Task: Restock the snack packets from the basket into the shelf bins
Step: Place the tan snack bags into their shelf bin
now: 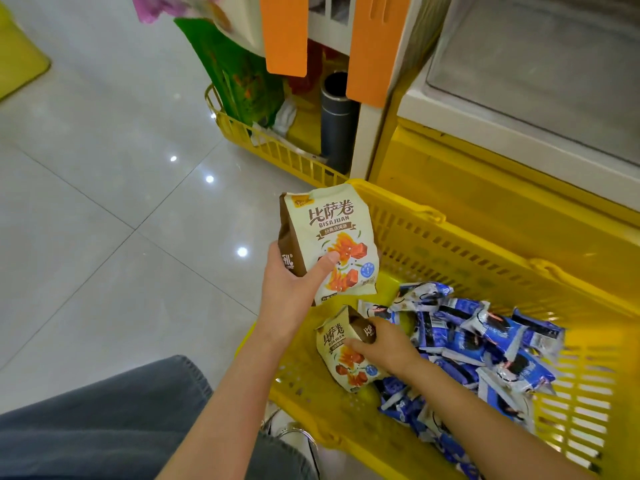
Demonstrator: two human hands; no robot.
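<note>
A yellow slotted plastic basket (450, 244) sits on the pale glossy tiled floor (104, 185), right in front of a cream shelf unit (519, 116). In its right half lies a heap of small blue-and-white wrapped packets (485, 341). Just left of the heap lies a cream-and-brown snack packet (346, 362), with the right hand (384, 344) on top, gripping it. The left hand (294, 292) holds a second cream-and-brown packet (332, 237) upright over the basket's far left corner. Behind, further left, a smaller yellow wire-sided basket (277, 150) holds a green printed bag (239, 74) and an upright grey cylindrical flask (337, 123) — two orange plastic tags (284, 32) hang above them.
</note>
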